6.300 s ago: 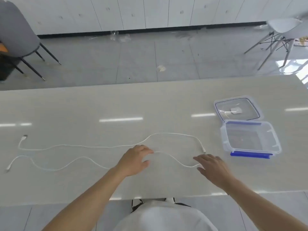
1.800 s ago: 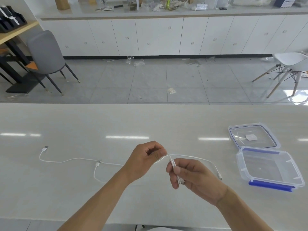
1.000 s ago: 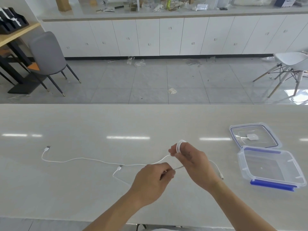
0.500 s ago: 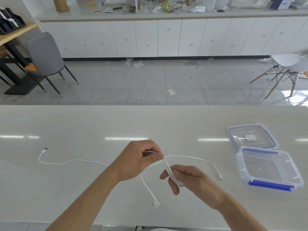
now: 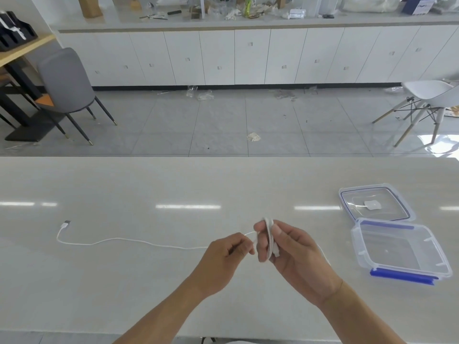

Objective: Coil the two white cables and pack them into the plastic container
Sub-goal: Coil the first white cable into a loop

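Observation:
My right hand (image 5: 288,247) is closed around a small coil of white cable (image 5: 269,234), looped upright over its fingers above the table. My left hand (image 5: 223,254) pinches the loose tail of that same cable just left of the coil. A second white cable (image 5: 124,240) lies stretched on the table (image 5: 149,184) to the left, its plug at the far left end; its right end runs behind my hands. The clear plastic container (image 5: 402,247) with blue clips stands empty at the right, its lid (image 5: 375,206) lying flat just behind it.
The table's far edge runs across the middle of the view, with tiled floor beyond. A grey chair (image 5: 67,88) stands at the back left and a white chair (image 5: 429,95) at the back right. White cabinets line the far wall.
The dangling cable end that hung below my hands half a second ago has been drawn up. My left hand dropped lower and my right hand rose, with the coil wound tighter.

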The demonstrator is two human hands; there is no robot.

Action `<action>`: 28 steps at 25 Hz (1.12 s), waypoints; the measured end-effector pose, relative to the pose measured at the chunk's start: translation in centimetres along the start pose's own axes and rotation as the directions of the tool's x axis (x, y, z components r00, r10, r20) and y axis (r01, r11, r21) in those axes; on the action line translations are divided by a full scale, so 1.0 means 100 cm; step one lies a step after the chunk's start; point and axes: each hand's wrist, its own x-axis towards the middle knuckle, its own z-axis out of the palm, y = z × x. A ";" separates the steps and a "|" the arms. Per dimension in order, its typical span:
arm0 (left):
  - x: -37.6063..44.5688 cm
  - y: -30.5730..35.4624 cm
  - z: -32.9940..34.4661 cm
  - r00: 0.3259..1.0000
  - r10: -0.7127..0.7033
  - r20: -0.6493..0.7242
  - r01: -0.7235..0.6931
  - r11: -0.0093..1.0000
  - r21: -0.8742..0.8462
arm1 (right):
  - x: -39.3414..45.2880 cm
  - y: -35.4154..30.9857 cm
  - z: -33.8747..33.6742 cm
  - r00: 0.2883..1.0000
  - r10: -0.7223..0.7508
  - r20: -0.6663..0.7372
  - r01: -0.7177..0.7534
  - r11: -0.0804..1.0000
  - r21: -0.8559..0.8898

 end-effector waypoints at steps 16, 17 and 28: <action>-0.016 0.053 -0.026 0.996 0.093 0.009 -0.085 0.862 0.499 | 0.008 0.002 -0.020 1.000 0.012 0.008 -0.001 0.628 -0.778; -0.014 0.058 -0.035 0.994 0.106 0.008 -0.096 0.854 0.511 | 0.006 0.003 -0.019 0.999 0.029 0.026 0.002 0.628 -0.778; 0.015 0.053 -0.067 0.994 0.104 -0.032 -0.106 0.992 -0.065 | -0.007 -0.007 -0.001 0.986 0.111 0.122 -0.043 0.887 -0.460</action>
